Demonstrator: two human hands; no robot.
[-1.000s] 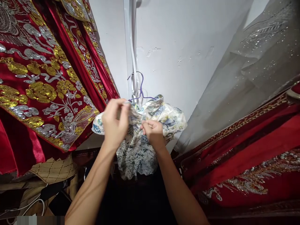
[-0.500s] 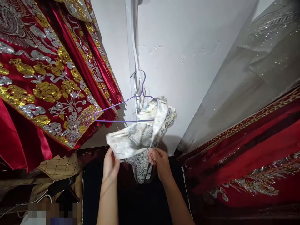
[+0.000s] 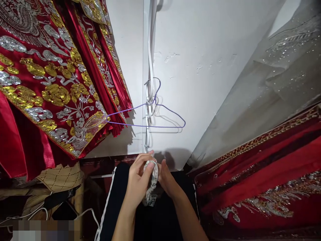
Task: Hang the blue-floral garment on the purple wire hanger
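A pale cloth with a grey-green pattern (image 3: 151, 179) is bunched into a narrow bundle above my lap. My left hand (image 3: 140, 174) is closed round its upper end, thumb on top. Beside the bundle on the right, my right hand (image 3: 168, 179) has its thumb stretched up and apart; its other fingers are partly hidden behind the cloth. Above both hands a thin purple wire hanger (image 3: 165, 126) hangs bare, its hook caught on a white strap (image 3: 150, 60) along the wall.
Red garments with gold and silver embroidery (image 3: 56, 95) hang at left. On the right are a sheer sparkly white fabric (image 3: 250, 87) and a red embroidered garment (image 3: 271, 160). A tan quilted item (image 3: 61, 177) and white cables (image 3: 92, 214) lie at lower left. My dark-trousered legs (image 3: 115, 194) are below.
The cloth has come off the hanger's right side and is gathered into a small bundle lower down. My left hand has moved right onto it; my right hand's thumb has lifted away.
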